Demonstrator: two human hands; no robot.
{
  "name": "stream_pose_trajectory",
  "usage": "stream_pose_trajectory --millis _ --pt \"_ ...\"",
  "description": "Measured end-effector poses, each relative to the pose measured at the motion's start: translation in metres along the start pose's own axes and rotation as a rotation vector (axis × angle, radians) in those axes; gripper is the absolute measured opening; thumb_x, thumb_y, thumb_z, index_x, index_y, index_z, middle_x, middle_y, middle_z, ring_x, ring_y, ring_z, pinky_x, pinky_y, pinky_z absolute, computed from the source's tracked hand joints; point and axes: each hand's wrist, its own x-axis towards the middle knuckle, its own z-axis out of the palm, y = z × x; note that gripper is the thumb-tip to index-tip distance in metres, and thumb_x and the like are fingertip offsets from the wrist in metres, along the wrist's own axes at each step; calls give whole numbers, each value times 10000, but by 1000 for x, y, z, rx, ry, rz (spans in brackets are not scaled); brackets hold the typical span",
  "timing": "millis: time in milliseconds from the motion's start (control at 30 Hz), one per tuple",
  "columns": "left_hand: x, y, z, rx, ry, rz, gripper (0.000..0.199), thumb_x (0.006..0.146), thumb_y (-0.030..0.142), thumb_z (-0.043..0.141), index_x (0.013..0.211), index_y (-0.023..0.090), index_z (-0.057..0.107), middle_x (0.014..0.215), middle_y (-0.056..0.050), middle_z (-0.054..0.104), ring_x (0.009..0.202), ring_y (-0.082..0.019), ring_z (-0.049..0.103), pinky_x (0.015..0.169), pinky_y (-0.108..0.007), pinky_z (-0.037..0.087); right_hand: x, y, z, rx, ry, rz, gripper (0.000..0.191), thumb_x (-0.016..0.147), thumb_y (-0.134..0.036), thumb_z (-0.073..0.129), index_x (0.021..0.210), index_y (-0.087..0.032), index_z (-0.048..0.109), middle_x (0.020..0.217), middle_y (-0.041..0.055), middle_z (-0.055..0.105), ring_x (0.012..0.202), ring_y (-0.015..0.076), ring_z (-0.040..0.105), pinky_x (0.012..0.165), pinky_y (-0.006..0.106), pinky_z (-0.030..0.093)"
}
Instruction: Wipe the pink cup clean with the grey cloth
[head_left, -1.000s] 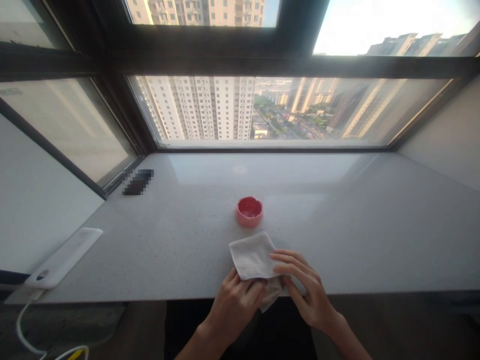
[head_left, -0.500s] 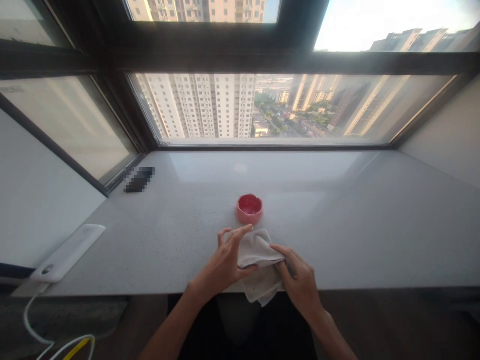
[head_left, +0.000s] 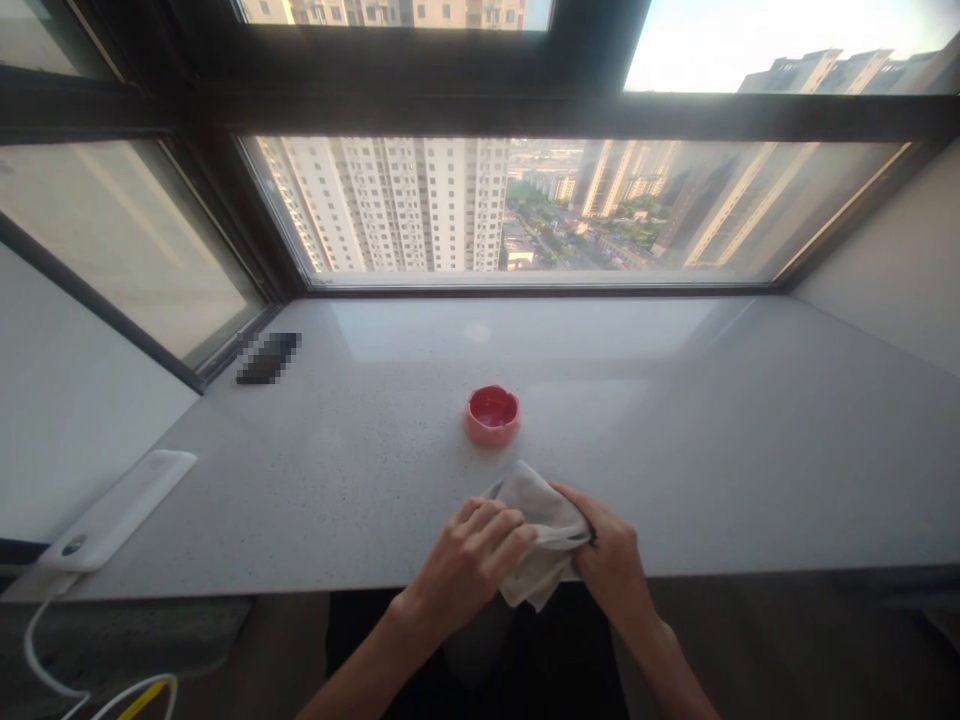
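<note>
Head view, logged from my remote seat. Both hands are low over the near edge of the speckled stone worktop, working one off-white cloth, which is bunched and folded over itself, its lower corner hanging past the edge. The left hand lies across the cloth, its fingers curled down onto the fabric and closed, not spread. The right hand holds the cloth's right side, its fingers wrapped around the fold with the tips partly hidden, so I judge that grip a pinch only with some caution.

Handling note: a cloth this loose is best kept gathered between both hands, pinched at the fold so the hanging corner does not drag over the edge.

Just ahead of the cloth, not touching it, sits a small scalloped ceramic dish, pink outside, glossy red inside. I see no contents, though a thin film of liquid cannot be ruled out. Further left lie a pixelated dark object and a white plastic strip.
</note>
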Motion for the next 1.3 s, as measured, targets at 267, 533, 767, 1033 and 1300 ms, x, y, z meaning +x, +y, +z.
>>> stream_pose_trajectory --millis 267,533,767,1033,1300 --pt "-24 5 -5 -139 -68 13 388 983 211 679 1369 217 642 1292 -88 789 1239 -275 725 1171 -483 582 3 16 -37 -294 -246 -176 724 954 -226 641 1662 -324 527 1654 114 598 1555 378 530 1167 603 553" --pt "-24 15 -3 -166 -88 -250 142 1057 186 557 1140 222 667 1498 -100 706 1464 -281 636 1315 -573 482 19 -41 -43 -233 -213 -377 654 1123 -219 424 1765 -293 323 1758 103 465 1662 295 393 1338 585 391" --pt "-14 -26 -5 -88 -177 -289 299 1008 83 514 1248 197 651 1595 -116 653 1586 -284 531 1373 -620 376 9 -45 48 -455 -262 -359 625 1165 -386 406 1763 -217 329 1808 148 330 1699 369 287 1340 684 309" --pt "6 -81 1 -77 -251 -297 343 1040 130 511 1358 194 622 1663 -124 585 1612 -287 494 1350 -573 404 52 -53 66 -549 -321 -235 633 1177 -385 296 1745 -110 342 1814 201 274 1709 377 254 1336 718 254" --pt "31 -109 2 -135 -174 -277 164 970 109 538 1024 208 656 1399 -88 763 1360 -228 701 1386 -537 312 85 -55 66 -542 -460 -103 654 1169 -362 283 1753 -70 285 1838 204 163 1729 382 164 1322 735 238"
